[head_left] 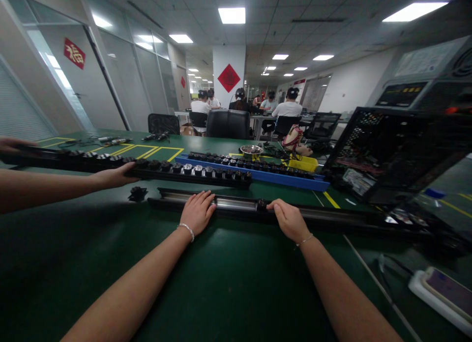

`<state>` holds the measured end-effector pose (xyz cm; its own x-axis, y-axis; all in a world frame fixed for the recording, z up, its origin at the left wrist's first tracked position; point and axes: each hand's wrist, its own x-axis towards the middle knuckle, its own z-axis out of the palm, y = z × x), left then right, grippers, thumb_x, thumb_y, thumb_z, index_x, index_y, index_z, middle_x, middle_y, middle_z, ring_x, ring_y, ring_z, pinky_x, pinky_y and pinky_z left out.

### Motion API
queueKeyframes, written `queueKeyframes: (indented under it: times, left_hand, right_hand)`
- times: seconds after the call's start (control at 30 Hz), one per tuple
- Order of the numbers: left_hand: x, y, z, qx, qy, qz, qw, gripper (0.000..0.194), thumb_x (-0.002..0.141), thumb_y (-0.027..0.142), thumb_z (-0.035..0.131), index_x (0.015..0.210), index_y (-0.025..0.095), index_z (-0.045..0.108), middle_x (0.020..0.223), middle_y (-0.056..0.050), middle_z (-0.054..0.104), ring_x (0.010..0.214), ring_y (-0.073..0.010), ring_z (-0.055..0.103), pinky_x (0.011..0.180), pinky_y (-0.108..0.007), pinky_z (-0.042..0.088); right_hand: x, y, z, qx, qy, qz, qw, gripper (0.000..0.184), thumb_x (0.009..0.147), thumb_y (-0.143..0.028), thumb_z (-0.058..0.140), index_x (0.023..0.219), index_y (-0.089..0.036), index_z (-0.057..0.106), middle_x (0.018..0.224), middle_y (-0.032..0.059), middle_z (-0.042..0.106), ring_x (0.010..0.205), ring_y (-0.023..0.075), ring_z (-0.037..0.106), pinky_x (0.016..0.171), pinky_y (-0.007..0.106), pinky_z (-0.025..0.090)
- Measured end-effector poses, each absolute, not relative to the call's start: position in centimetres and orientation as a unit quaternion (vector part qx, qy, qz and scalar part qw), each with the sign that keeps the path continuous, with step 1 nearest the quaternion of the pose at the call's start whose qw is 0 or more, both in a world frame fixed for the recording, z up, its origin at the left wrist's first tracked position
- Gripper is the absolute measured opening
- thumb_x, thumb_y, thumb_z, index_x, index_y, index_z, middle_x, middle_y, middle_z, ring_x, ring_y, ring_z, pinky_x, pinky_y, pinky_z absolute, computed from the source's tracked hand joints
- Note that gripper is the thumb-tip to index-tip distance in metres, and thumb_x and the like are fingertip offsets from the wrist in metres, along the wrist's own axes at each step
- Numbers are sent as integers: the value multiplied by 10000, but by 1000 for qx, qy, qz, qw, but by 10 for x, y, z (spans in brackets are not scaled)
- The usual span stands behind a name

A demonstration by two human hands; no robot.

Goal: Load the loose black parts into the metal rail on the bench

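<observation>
A long black rail (236,204) with a shiny metal channel lies across the green table in front of me. My left hand (198,212) rests on its left part, fingers stretched out over the channel. A small round black module (261,204) sits in the channel, with the fingertips of my right hand (289,219) closed at its right side. How firmly they grip it is partly hidden. Left of the rail, a loose black module (137,193) lies on the table. Behind, another black rail (165,174) carries a row of black and white modules.
At the left, a co-worker's hands (114,176) hold the filled rail. Farther back are a blue rail (287,179), a metal bowl (251,149) and a yellow tray (304,164). An open computer case (398,155) stands right. A phone (448,288) lies on a power strip (424,288).
</observation>
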<state>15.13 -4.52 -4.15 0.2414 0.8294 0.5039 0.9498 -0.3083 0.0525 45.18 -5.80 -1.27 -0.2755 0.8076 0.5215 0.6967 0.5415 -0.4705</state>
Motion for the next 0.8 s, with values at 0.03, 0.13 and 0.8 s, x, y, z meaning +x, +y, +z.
queueKeyframes:
  times: [0.03, 0.13, 0.8]
  left_hand:
    - [151, -45, -42, -776, -573, -227, 134, 405, 898, 396, 298, 1219, 263, 506, 1310, -26, 497, 1229, -200, 414, 1024, -399, 303]
    - [151, -45, -43, -778, -571, -226, 136, 410, 901, 398, 294, 1223, 254, 503, 1312, -28, 496, 1229, -199, 413, 1022, -400, 305]
    - [151, -45, -43, -775, -573, -231, 134, 413, 895, 408, 304, 1221, 257, 507, 1308, -25, 500, 1229, -200, 414, 1030, -399, 297]
  right_hand:
    - [450, -58, -13, -469, -798, 76, 371, 298, 891, -297, 293, 851, -206, 574, 856, 30, 640, 826, 158, 591, 775, 281, 431]
    - [446, -60, -12, -460, -805, 82, 365, 297, 892, -286, 295, 873, -198, 578, 882, 35, 641, 846, 156, 589, 793, 288, 437]
    - [427, -62, -18, -413, -850, 65, 321, 265, 885, -252, 318, 936, -208, 574, 994, 46, 628, 955, 163, 571, 889, 334, 452]
